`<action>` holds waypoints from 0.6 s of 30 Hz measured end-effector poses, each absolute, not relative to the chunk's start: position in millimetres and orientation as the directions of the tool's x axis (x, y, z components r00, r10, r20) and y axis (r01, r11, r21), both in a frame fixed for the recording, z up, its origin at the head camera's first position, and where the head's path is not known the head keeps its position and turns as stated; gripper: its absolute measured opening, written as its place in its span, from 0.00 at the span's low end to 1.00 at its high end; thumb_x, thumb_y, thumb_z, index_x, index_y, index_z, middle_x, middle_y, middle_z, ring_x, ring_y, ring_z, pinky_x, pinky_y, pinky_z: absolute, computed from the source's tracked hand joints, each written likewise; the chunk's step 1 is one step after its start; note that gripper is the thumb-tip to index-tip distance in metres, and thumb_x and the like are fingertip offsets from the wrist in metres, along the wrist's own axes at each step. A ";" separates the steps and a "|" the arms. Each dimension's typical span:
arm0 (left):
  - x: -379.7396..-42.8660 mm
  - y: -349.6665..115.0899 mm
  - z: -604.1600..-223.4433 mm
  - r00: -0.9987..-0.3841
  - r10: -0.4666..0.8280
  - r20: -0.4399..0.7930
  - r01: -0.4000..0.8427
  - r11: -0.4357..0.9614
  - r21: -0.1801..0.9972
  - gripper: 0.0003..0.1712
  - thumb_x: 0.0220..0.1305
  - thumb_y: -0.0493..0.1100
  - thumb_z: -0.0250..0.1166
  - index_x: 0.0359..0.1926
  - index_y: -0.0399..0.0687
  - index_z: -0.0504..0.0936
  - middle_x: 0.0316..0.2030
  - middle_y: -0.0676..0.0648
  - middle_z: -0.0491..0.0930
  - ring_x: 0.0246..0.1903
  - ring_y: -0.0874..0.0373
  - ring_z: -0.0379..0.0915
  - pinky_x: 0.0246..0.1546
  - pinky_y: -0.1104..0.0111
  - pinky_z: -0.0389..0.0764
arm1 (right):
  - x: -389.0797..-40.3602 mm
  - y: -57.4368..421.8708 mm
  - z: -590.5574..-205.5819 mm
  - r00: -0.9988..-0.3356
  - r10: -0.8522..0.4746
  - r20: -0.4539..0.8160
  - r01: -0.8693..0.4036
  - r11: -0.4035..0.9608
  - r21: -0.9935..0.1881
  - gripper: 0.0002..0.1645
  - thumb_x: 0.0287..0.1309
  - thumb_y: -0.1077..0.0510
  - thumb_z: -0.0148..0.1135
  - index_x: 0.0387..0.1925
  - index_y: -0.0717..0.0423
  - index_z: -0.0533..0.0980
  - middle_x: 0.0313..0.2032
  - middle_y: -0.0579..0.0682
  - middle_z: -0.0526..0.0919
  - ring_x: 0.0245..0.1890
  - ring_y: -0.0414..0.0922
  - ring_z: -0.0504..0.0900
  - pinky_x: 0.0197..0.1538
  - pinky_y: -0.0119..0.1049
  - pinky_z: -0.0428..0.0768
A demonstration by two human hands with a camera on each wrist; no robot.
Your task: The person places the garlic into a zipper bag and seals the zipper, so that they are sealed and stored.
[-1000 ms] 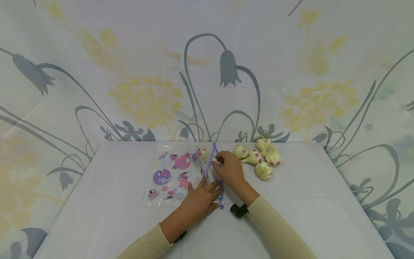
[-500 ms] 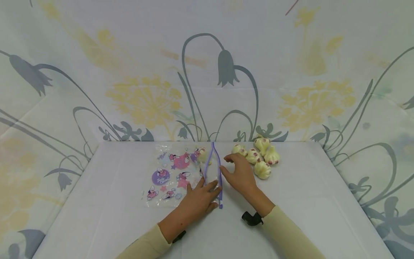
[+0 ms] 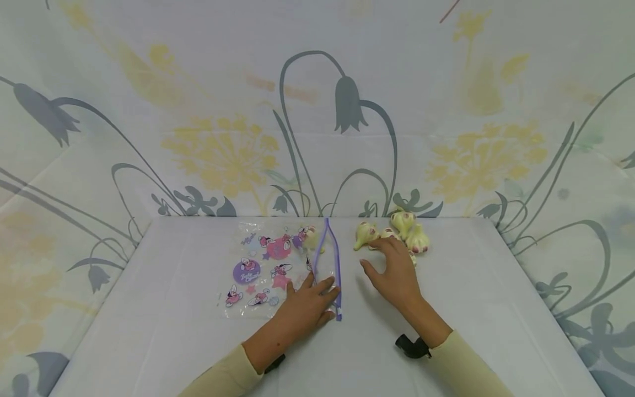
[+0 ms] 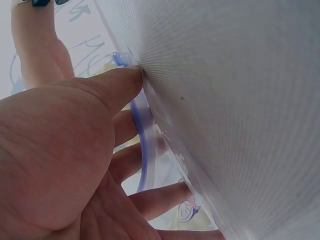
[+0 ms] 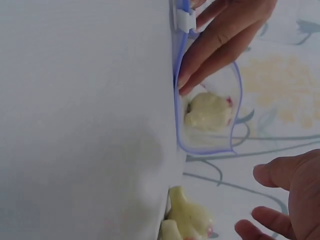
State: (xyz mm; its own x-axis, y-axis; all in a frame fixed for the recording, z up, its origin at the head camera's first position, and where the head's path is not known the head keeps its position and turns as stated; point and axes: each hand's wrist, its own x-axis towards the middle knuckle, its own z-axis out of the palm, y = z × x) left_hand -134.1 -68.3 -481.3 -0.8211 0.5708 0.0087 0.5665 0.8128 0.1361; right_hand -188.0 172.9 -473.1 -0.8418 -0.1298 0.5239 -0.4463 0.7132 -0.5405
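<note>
Since half a second ago, the right hand (image 3: 394, 275) has been pulled further from the bag (image 3: 246, 272) and is now held right by the loose garlic (image 3: 391, 232). Nothing's gripped in it: fingers loosely bent, thumb held well apart. Whether the nearest bulb is actually being touched can't be told.

Left hand (image 3: 305, 306) is kept pretty much where it was, laid on the bag by the mouth, fingers spread and fairly straight, nothing clutched.

As for the bag, it's laid on its side on the white table (image 3: 173, 342), see-through and printed with pink and purple cartoon stuff, and the purple zip (image 3: 338, 275) is left gaping. One bulb (image 3: 311, 237) can be seen inside, just behind the mouth. White slider (image 5: 186, 21) is parked at the zip's near end. Loose garlic is bunched to the right of the bag, partly covered by the right hand. Floral cloth (image 3: 317, 149) is seen behind everything.
</note>
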 end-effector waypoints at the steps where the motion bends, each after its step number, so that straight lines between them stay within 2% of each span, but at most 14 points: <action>1: -134.0 -68.4 -480.9 -0.821 0.570 0.007 0.566 0.813 0.136 0.30 0.74 0.58 0.67 0.72 0.57 0.79 0.75 0.50 0.72 0.72 0.31 0.68 0.55 0.27 0.76 | -187.5 176.4 -473.4 -0.836 -0.127 0.533 -0.449 0.717 -0.533 0.25 0.52 0.62 0.82 0.51 0.64 0.83 0.52 0.60 0.83 0.58 0.60 0.77 0.63 0.56 0.74; 18: -133.8 -69.0 -480.2 -0.819 0.574 0.008 0.569 0.810 0.144 0.30 0.74 0.57 0.66 0.73 0.56 0.78 0.75 0.49 0.72 0.72 0.31 0.68 0.56 0.27 0.75 | -179.8 216.9 -486.2 -0.802 -0.127 0.583 -0.458 0.758 -0.464 0.35 0.46 0.68 0.83 0.57 0.70 0.79 0.58 0.65 0.80 0.60 0.64 0.76 0.63 0.57 0.72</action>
